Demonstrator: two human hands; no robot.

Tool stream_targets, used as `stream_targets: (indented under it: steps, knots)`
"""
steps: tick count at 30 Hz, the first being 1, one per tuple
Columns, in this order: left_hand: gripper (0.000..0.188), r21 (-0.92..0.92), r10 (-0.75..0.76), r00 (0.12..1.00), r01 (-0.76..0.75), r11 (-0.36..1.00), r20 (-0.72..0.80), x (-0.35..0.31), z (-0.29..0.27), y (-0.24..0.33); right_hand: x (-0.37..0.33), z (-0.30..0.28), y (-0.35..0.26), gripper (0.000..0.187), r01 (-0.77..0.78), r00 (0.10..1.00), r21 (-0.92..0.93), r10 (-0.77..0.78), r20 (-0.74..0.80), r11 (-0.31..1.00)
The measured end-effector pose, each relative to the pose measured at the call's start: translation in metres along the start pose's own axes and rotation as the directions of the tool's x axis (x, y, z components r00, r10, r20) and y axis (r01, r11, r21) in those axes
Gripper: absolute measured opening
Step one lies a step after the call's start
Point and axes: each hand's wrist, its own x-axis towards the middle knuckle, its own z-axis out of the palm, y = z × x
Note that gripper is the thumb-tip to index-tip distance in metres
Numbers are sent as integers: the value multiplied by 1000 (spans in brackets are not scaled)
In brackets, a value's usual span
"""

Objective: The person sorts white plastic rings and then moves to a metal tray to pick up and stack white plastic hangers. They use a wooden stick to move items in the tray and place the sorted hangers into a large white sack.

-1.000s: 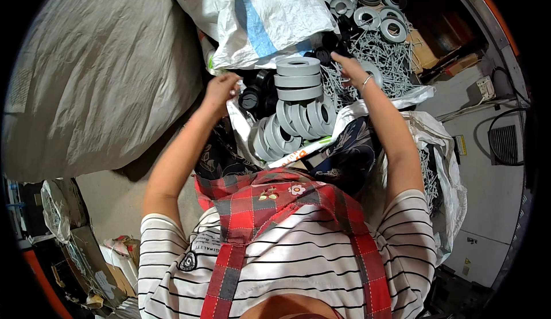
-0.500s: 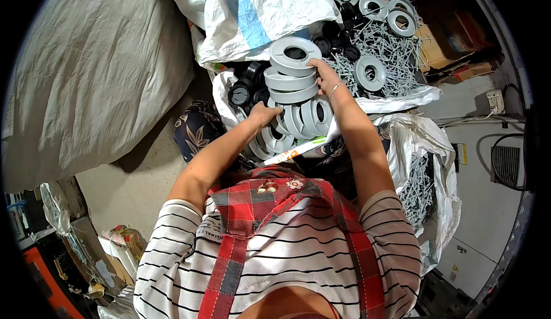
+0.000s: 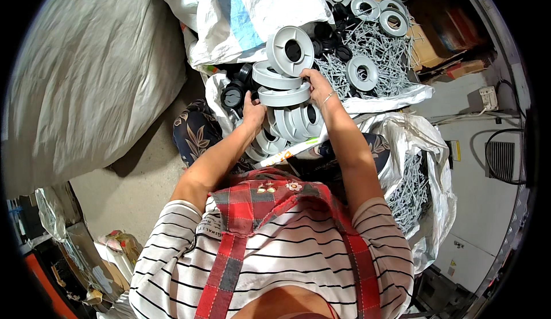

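In front of me is a loose, leaning pile of grey plastic flanged rings (image 3: pixel 287 96). Its top ring (image 3: pixel 280 52) tilts up, showing a dark round opening. My right hand (image 3: pixel 319 89) is closed on the right edge of a ring in the pile, fingertips just below the top one. My left hand (image 3: pixel 253 113) is by the pile's lower left side, fingers stretched upward and thumb apart; whether it touches a ring is unclear. Below the pile, more grey rings (image 3: pixel 298 122) stand on edge. Close to my left fingertips lies a black round cap (image 3: pixel 232 96).
Grey plastic pins (image 3: pixel 387 55) heap at the far right, with several grey rings and black caps around them. A white sack (image 3: pixel 252 9) with a blue stripe lies beyond. Another open sack of pins (image 3: pixel 410 192) is on my right; a big pale sack (image 3: pixel 92 78) fills the left.
The top ring has tipped steeply and the rings beneath have shifted apart. My left hand has moved left, off the rings' front; my right hand has slid slightly lower along the pile.
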Motion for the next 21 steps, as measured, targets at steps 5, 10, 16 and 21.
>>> stream_targets:
  steps: [5,10,16,21]
  knots:
    - [65,-477,-224,904,388,788,364,2,-17,49,19,11,-3,14,32,999,-102,-35,-26,994]
    - [50,-209,-409,844,495,843,348,22,-1,76,42,12,4,19,79,993,-129,-89,-76,989]
    - [11,-353,-232,949,296,888,211,40,0,50,23,15,-1,8,265,962,-6,-264,67,964]
    - [12,-301,-46,973,114,947,224,11,7,88,-14,14,-28,18,170,985,18,-171,22,985]
